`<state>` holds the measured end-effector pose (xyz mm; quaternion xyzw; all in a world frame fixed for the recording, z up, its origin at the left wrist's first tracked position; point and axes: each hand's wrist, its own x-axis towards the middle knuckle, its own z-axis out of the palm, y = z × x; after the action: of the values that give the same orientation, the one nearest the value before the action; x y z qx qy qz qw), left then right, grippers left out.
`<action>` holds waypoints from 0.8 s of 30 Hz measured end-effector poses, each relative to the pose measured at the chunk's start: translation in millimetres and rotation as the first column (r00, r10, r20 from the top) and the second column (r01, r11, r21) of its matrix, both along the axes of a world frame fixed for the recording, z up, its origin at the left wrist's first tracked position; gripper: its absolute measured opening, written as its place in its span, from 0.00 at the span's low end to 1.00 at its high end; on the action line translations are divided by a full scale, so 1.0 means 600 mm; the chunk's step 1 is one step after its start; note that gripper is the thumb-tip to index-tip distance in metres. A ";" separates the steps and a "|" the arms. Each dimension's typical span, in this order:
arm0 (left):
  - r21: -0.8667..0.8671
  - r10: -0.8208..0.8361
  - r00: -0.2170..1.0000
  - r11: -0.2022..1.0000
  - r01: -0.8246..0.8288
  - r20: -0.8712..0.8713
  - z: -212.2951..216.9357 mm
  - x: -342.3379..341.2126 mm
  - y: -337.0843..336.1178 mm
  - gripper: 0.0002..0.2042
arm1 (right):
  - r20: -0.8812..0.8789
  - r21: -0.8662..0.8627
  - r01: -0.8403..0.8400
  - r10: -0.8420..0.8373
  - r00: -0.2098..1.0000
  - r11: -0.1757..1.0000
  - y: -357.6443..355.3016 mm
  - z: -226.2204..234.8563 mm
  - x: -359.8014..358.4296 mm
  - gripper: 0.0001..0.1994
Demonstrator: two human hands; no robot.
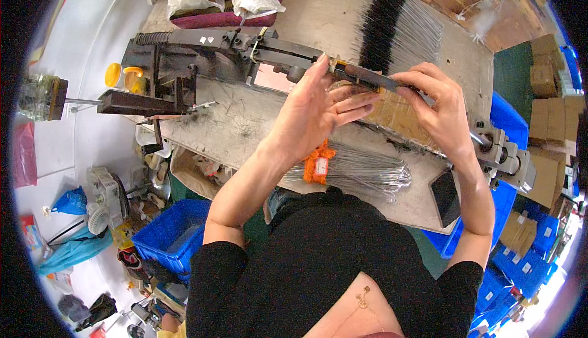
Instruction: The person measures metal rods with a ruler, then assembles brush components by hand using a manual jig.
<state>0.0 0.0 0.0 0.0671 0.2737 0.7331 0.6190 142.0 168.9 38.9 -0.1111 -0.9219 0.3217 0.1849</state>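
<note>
White wall [101,148] left; green floor [518,73] right; worktable [327,7] between.

Here we are, perched on the wearer's head, one wide fisheye view, upright, aimed steeply down onto the pale beige, flat-topped bench [318,7]! The bare left grip [315,102] and bare right grip [438,96] sit at close range, above centre. Nearer still, below both grips, a black short-sleeved cloth top [343,258] fills the lower edge. Out left of the left grip, a smooth white wall [95,142] bends rimward; right of the right grip, brown cardboard cartons [544,172] show smaller, farther off.
</note>
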 end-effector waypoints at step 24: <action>-0.054 -0.030 0.998 0.998 0.034 0.060 0.021 -0.011 -0.007 0.41 | -0.083 0.688 0.125 -0.093 0.992 0.715 -0.041 -0.011 0.066 0.33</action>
<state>-6.6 -4.2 12.4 0.0327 0.2742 0.7170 0.6401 181.6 144.2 32.1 -0.0813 -0.9630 -0.0543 0.2510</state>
